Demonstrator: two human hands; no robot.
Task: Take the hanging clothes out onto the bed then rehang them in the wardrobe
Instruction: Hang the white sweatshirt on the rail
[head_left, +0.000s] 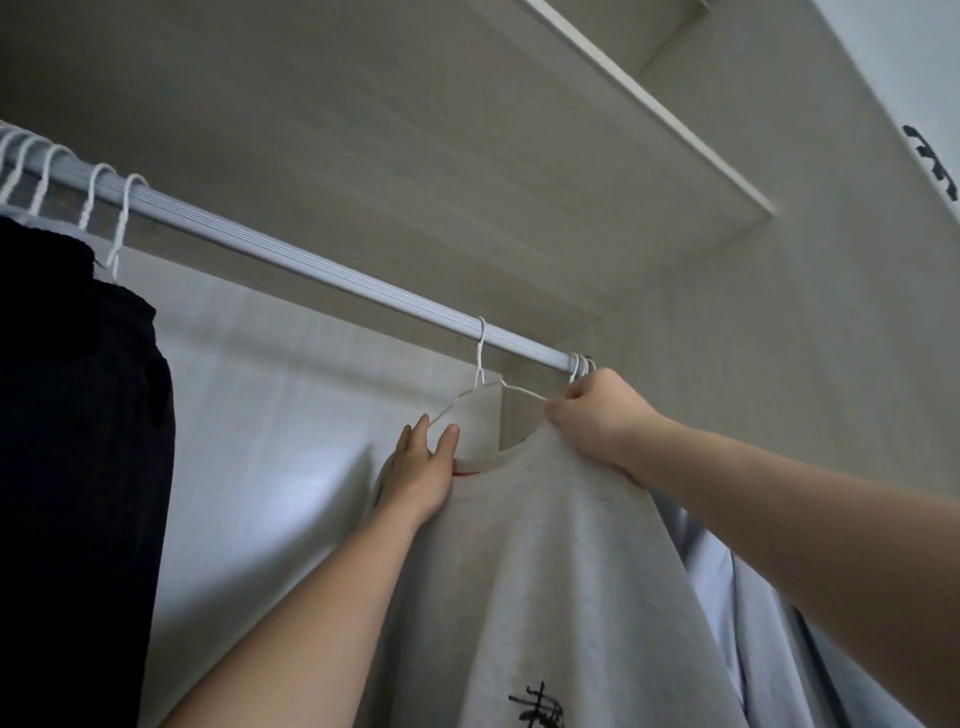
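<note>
Inside wardrobe (363, 104), near right end of rod (311, 265): shirt (545, 545) on hanger (479, 374), hook over rod, shoulders lying along rod. Left hand (418, 473), fingers straight, against one shoulder; right hand (597, 415) pinching hanger's other arm. Hook above, between both.

The print (535, 712) runs off the bottom edge, the dark clothes (72, 441) off the left, and the hanger (478, 364) ends hide behind the left hand (421, 467) and right hand (597, 415).

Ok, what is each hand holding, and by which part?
The right hand pinches the grey T-shirt and white wire hanger at the right shoulder. The left hand is at the left shoulder, the wire between thumb and finger; its grip is unclear.
</note>
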